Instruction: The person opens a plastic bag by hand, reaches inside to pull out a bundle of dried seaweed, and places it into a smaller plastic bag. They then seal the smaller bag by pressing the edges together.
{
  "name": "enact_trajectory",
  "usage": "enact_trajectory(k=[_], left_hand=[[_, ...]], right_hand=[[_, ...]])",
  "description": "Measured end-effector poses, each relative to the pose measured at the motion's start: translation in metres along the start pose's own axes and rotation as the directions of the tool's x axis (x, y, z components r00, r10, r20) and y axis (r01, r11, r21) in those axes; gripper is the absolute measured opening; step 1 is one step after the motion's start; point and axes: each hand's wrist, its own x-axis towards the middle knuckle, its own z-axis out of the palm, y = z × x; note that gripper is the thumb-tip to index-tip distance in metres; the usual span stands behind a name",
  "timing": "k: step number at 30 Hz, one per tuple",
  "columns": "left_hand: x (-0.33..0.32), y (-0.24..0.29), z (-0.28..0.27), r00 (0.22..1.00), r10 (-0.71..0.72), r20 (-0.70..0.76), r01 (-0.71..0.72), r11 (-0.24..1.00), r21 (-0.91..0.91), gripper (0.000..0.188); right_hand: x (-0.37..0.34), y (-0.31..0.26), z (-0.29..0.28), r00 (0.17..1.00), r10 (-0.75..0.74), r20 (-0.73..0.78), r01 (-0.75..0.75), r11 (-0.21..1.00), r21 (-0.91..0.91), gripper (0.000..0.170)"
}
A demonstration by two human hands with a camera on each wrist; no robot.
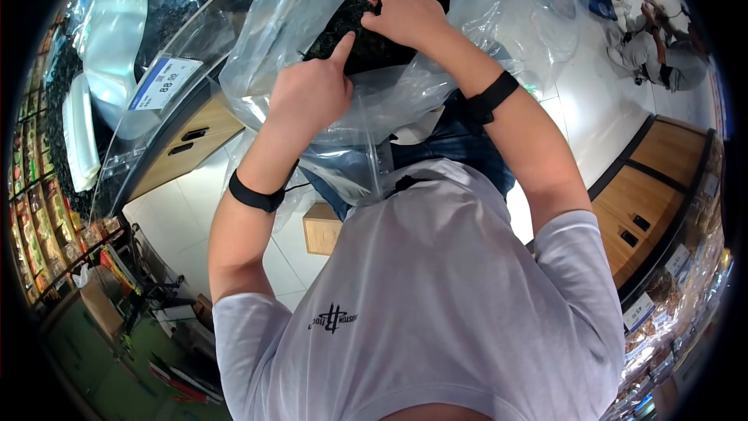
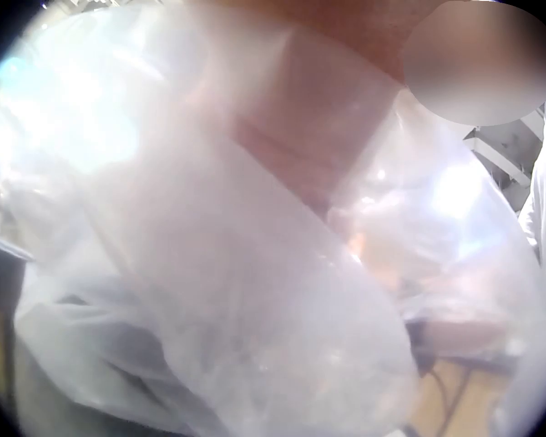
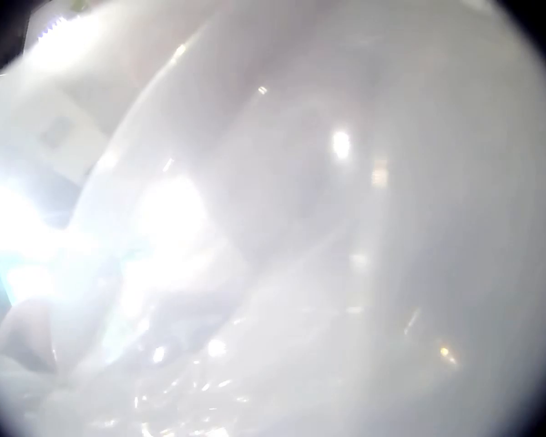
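Observation:
In the head view, a large clear plastic bag (image 1: pixel 265 47) is spread around a mass of dark, stringy, seaweed-like strands (image 1: pixel 343 19). My left hand (image 1: pixel 315 90) is at the near left of the strands. One finger points out over them; the other fingers are bent under and hidden, and I cannot tell whether they grip the plastic. Over the far right part of the strands, my right hand (image 1: pixel 407 15) has its fingers spread and loosely bent. Cloudy plastic (image 2: pixel 255 319) fills most of the left wrist view. Pale, glare-streaked plastic (image 3: pixel 300 228) covers the right wrist view.
At the left stands a display counter with a price tag (image 1: pixel 164 82) and a white scoop-like container (image 1: pixel 82 132). A wooden cabinet (image 1: pixel 647 195) with more goods is at the right. Another person (image 1: pixel 654 51) is at the far right, beyond the pale tiled floor (image 1: pixel 580 117).

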Motion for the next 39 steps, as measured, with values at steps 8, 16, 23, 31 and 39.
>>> enact_trajectory(k=[8,16,23,31,39], left_hand=[[0.010,0.004,-0.010,0.998,-0.021,0.059,0.019,0.999,0.026,0.072],[0.013,0.002,-0.015,0.992,-0.053,0.113,0.049,0.998,0.044,0.060],[0.005,0.000,-0.012,0.993,-0.067,0.094,0.065,0.998,0.020,0.057],[0.005,-0.008,0.003,1.000,-0.009,-0.010,0.009,1.000,0.014,0.061],[0.003,-0.017,0.014,0.984,0.014,-0.176,-0.028,0.997,-0.077,0.064]], right_hand=[[-0.005,-0.011,-0.012,0.996,-0.001,0.087,0.001,1.000,-0.002,0.050],[0.005,0.000,-0.018,0.991,-0.005,0.134,0.011,0.999,-0.051,0.047],[0.018,0.017,-0.016,0.987,0.021,0.161,-0.010,0.997,-0.070,0.051],[0.001,-0.024,-0.027,0.962,0.031,0.270,0.021,0.982,-0.188,0.058],[0.017,-0.012,-0.039,0.978,0.073,0.197,-0.052,0.992,-0.113,0.043]])
